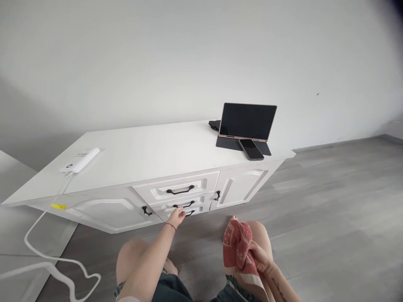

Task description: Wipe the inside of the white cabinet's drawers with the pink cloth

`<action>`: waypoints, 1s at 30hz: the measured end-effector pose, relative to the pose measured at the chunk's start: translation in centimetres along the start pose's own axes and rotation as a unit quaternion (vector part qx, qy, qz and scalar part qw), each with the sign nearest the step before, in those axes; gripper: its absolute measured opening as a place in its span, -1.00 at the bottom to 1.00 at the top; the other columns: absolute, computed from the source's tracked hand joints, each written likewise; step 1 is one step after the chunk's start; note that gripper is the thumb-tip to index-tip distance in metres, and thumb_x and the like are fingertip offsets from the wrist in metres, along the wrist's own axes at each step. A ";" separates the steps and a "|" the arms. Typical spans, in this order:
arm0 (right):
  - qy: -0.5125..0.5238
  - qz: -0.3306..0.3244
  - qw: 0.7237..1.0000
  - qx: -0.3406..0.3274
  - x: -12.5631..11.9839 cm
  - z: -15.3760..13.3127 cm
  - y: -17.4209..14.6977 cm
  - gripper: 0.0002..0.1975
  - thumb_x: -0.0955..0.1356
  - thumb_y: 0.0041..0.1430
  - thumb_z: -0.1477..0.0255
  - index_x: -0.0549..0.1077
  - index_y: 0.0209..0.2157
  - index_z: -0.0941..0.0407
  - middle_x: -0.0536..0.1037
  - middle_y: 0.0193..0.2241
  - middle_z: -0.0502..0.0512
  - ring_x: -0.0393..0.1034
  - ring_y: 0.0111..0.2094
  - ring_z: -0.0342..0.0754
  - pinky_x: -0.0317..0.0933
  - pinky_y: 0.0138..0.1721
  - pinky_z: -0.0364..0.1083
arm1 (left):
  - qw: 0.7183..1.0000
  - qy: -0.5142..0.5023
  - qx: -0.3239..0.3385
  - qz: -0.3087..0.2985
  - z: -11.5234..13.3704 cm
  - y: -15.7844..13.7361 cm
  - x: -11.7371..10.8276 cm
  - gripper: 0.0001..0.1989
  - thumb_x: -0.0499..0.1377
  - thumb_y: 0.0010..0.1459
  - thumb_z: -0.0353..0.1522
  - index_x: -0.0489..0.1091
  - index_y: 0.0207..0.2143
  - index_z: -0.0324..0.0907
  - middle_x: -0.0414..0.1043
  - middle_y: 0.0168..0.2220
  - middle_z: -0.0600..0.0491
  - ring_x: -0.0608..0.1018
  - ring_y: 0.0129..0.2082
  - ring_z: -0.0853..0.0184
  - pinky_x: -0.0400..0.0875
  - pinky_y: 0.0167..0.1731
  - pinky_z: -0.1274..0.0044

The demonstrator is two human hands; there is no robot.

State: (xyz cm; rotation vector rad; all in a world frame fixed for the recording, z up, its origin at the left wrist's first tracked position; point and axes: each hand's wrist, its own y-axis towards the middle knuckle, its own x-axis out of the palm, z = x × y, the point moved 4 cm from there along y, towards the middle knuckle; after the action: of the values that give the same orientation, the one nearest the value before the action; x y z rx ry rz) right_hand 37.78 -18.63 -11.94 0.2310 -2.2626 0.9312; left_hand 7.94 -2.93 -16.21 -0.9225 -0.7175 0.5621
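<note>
My left hand (pixel 176 216) reaches down to the front of a white cabinet, its fingers bent at the black handle (pixel 188 204) of the middle drawer. Part of the lower drawer handle (pixel 190 213) is hidden behind this hand. All the drawers look closed. Over my right knee, my right hand (pixel 260 256) is closed around a red towel (pixel 241 247) with white patterns and a pale edge. The towel hangs bunched up in front of the leg. Above the left hand is the top drawer's black handle (pixel 180 190).
On the cabinet top (pixel 151 151) stand a dark-screened portable monitor (pixel 248 121), a phone (pixel 251 149) and a black folded object (pixel 214 125). A white power bank (pixel 82 161) lies at the left, its white cable (pixel 56 256) hanging over the edge. Cabinet doors flank the drawers.
</note>
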 end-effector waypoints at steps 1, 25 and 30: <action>-0.001 0.000 1.000 0.002 0.1 0.0 0.0 -0.66 0.45 -0.24 0.42 0.56 -0.29 0.13 0.58 -0.50 0.12 0.47 -0.17 0.15 0.29 -0.05 0.07 | 1.000 0.003 0.001 0.010 -0.3 0.6 0.2 -0.80 0.17 0.15 -0.55 0.38 -0.14 -0.27 0.47 -0.36 -0.02 0.54 -0.53 0.41 0.54 -0.37 0.50; 0.009 -0.015 1.000 -0.020 0.5 0.6 0.8 -0.90 0.44 -0.27 0.49 0.47 -0.57 0.14 0.55 -0.58 0.08 0.49 -0.20 0.11 0.29 -0.05 0.04 | 0.998 0.015 0.057 -0.017 -6.3 0.3 -6.4 -0.77 0.11 0.13 -0.63 0.29 -0.49 -0.18 0.44 -0.64 0.08 0.53 -0.66 0.39 0.47 -0.51 0.57; -0.022 -0.005 0.999 -0.048 -0.2 0.9 0.7 -0.87 0.44 -0.29 0.43 0.44 -0.59 0.12 0.55 -0.57 0.08 0.49 -0.22 0.12 0.31 -0.09 0.06 | 0.997 0.018 0.066 -0.039 -8.3 -0.9 -8.6 -0.76 0.11 0.14 -0.62 0.25 -0.50 -0.16 0.46 -0.61 0.07 0.54 -0.63 0.40 0.48 -0.51 0.59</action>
State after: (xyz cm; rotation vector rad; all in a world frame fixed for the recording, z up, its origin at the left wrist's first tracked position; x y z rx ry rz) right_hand 37.21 -18.75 -12.88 0.2223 -2.3379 0.8181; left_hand 8.87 -13.63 -21.48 -0.7770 -0.6734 0.5164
